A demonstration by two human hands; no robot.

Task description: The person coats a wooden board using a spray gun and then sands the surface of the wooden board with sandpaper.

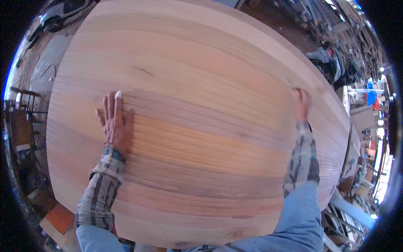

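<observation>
A large panel of glued wooden boards (201, 138), striped in pale, yellow and pinkish tones, fills most of the head view. My left hand (114, 124) lies flat on it at the left, fingers spread, with a white covering on one fingertip. On the right side of the panel, my right hand (302, 105) is closed and somewhat smeared by motion. Its fingers are curled down near the surface, and whatever they hold is hidden. A dark crack or knot mark (143, 70) shows in the wood beyond my left hand.
A dark machine (63, 14) stands past the far left corner. Dark bundled items (336, 67) lie beyond the right edge. An orange piece (60, 218) sits at lower left, and metal bars (350, 214) at lower right. Stacked timber (352, 33) is at upper right.
</observation>
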